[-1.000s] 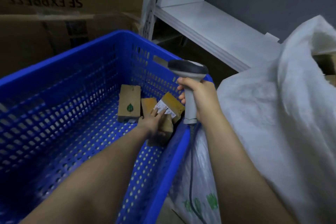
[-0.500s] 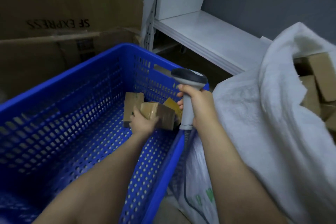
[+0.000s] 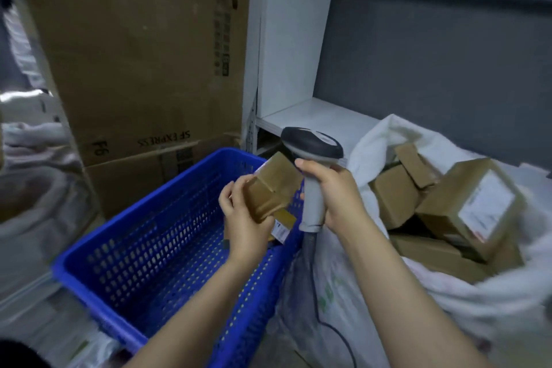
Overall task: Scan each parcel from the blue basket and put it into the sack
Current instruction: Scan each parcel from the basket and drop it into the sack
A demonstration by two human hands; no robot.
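brown cardboard parcel point(image 3: 273, 185) sits in your left hand point(image 3: 242, 218), fingers wrapped round its near end, held above the right side of the blue basket point(image 3: 167, 236). your right hand point(image 3: 334, 194) grips the grey handle of the scanner point(image 3: 312, 145), whose dark head is just beside the parcel's far corner. another labelled parcel point(image 3: 283, 225) lies in the basket below your left hand. to the right, the white sack point(image 3: 493, 302) gapes open with boxes point(image 3: 472, 206) piled inside.
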